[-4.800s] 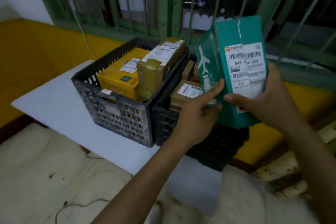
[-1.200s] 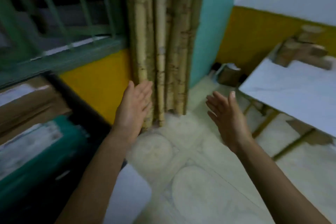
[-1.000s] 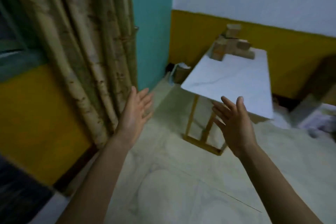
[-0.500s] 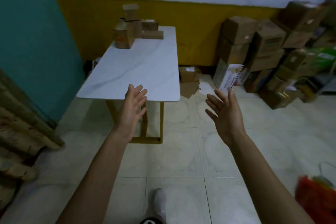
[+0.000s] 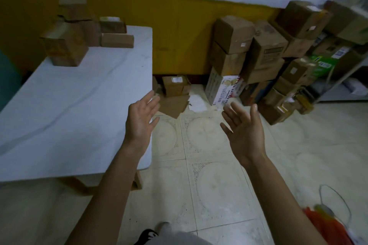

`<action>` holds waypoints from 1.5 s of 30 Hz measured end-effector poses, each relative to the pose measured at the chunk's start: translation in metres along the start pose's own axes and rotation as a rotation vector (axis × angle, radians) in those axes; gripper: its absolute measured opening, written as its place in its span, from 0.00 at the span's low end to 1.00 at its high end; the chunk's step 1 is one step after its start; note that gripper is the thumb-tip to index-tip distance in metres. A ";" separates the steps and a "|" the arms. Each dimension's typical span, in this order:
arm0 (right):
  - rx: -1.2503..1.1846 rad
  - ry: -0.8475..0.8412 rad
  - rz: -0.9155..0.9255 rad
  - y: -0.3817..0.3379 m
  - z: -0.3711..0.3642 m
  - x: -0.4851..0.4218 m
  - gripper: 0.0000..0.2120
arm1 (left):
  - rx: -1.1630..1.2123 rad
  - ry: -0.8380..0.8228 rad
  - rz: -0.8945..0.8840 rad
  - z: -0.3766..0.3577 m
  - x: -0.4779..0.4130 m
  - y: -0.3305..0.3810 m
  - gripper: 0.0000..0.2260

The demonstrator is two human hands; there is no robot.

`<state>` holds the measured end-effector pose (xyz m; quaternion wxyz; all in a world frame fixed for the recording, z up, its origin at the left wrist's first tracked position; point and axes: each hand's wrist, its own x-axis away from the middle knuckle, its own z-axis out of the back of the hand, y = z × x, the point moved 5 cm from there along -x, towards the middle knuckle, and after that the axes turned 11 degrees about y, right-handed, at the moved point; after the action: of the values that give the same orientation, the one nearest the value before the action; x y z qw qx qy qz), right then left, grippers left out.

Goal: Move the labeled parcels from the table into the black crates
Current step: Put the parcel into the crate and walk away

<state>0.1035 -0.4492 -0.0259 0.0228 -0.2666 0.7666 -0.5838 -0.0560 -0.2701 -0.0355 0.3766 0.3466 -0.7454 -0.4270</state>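
the parcels (image 5: 65, 47) sit in a small heap at the far left end of the desk (image 5: 79, 121), several piled on one another, with the top box (image 5: 73, 6) perched highest. they are too blurred to read any label. the nearest, biggest parcel stands close to the desk's left edge, so a careless tug there could tip it to the floor. drawing out a lower parcel first would likely bring the top ones down.

the left hand (image 5: 141, 119) hangs over the near right corner of the desk, fingers spread and holding nothing, well apart from the heap. a long lean across the desk would make for a weak one-handed grab.

just past that corner, flattened cardboard (image 5: 173, 105) and loose paper lie on the floor tiles (image 5: 209, 185), and a foot could slide on them.

the right hand (image 5: 245, 131) is over the floor, palm up, fingers spread, also holding nothing.

against the far right wall stand stacked boxes (image 5: 258, 55), some with labels. they are not on the desk, and taking one by mistake would be an error, and might unsettle that leaning pile.

at the near right, a wire loop (image 5: 336, 201) beside an orange bag (image 5: 326, 226) could snag a foot.

the crates are out of view, so each parcel means a turn with full hands.
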 end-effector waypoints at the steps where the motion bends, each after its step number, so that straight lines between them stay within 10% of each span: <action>1: -0.022 0.007 -0.012 -0.002 -0.003 -0.018 0.29 | -0.002 0.005 0.000 -0.007 -0.015 0.001 0.22; 23: 0.023 -0.544 -0.355 -0.046 -0.192 -0.425 0.22 | 0.067 0.463 -0.076 -0.153 -0.304 0.021 0.22; 45: 0.391 -0.661 -0.377 0.060 -0.482 -0.681 0.22 | 0.248 0.805 0.016 -0.043 -0.654 0.071 0.20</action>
<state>0.4967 0.2834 -0.1158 0.2103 -0.5652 0.5308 -0.5955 0.2782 0.2906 -0.1299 0.5964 0.5229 -0.5872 -0.1616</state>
